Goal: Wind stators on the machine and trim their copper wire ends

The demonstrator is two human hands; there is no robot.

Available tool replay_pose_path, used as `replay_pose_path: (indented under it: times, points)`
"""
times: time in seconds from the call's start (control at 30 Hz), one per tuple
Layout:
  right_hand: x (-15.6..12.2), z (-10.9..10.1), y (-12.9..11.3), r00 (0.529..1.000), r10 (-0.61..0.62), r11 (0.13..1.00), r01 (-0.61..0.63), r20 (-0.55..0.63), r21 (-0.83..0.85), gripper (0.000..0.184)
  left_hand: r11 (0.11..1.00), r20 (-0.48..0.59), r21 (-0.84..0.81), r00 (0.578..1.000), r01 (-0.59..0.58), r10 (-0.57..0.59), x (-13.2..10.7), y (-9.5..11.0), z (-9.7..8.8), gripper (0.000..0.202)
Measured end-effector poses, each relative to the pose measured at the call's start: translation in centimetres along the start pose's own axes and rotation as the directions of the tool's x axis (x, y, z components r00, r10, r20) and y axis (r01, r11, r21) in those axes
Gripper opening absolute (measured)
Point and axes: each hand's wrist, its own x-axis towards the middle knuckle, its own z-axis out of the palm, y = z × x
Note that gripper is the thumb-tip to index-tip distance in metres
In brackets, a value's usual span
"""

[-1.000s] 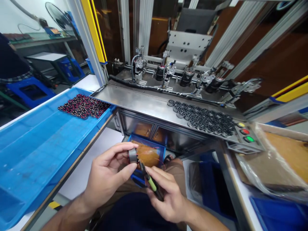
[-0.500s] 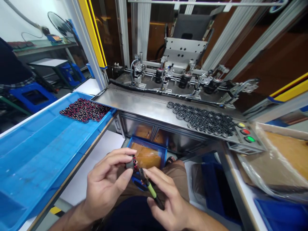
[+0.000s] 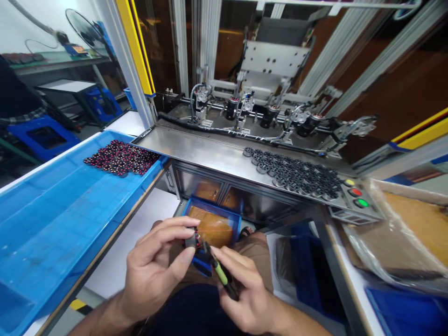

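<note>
My left hand [image 3: 159, 268] pinches a small round black part with red dots [image 3: 191, 240] between thumb and fingers, its dotted face turned to the right. In my right hand [image 3: 247, 289] is a pair of small pliers [image 3: 221, 274] with a black and lime-green grip. The dark tip of the pliers points up and left, close to the dotted face; I cannot tell whether it touches. Both hands are above my lap, in front of the machine bench. Similar red-dotted parts [image 3: 122, 157] lie heaped in the blue tray [image 3: 52, 224] at the left.
Black ring-shaped parts [image 3: 297, 172] cover the right of the metal ledge [image 3: 196, 147]. Behind it stand machine fixtures [image 3: 245, 109]. A button box [image 3: 360, 200] sits at the ledge's right end, beside a plastic-lined carton [image 3: 402, 233]. Below is a blue bin [image 3: 239, 224]. A person [image 3: 17, 93] is at far left.
The pliers' tip has shifted slightly up and right, a little further from the part. My left hand keeps its pinch almost unmoved. The camera view has shifted slightly.
</note>
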Motion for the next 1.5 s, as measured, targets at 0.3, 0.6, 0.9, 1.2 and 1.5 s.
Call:
replay_pose_path:
  times: [0.3,0.6,0.9,1.2,1.5]
  points:
    - [0.7,0.1,-0.5,1.0,-0.018,0.996,0.019,-0.015,0.083,0.081,0.997,0.018,0.051,0.998,-0.058,0.057,-0.5,0.1,-0.3,0.038]
    - [0.7,0.3,-0.3,0.999,-0.023,0.997,0.025,-0.026,0.069,0.083,0.995,0.068,0.064,0.995,-0.079,0.075,-0.6,-0.1,-0.2,0.04]
    - [-0.4,-0.3,0.1,0.984,0.155,0.988,-0.156,-0.083,-0.007,0.07,0.933,0.096,0.118,0.939,-0.34,0.33,0.0,-1.7,-1.2,0.055]
    - [-1.9,-2.4,-1.5,0.952,0.303,0.949,-0.305,-0.043,-0.075,0.067,0.755,0.163,0.451,0.876,-0.475,0.454,0.3,-2.1,-1.5,0.043]
    - [-1.9,-3.2,-4.1,0.892,0.397,0.768,-0.452,0.216,0.454,0.067,0.647,0.355,0.465,0.796,-0.605,0.489,1.2,-1.3,-2.2,0.045]
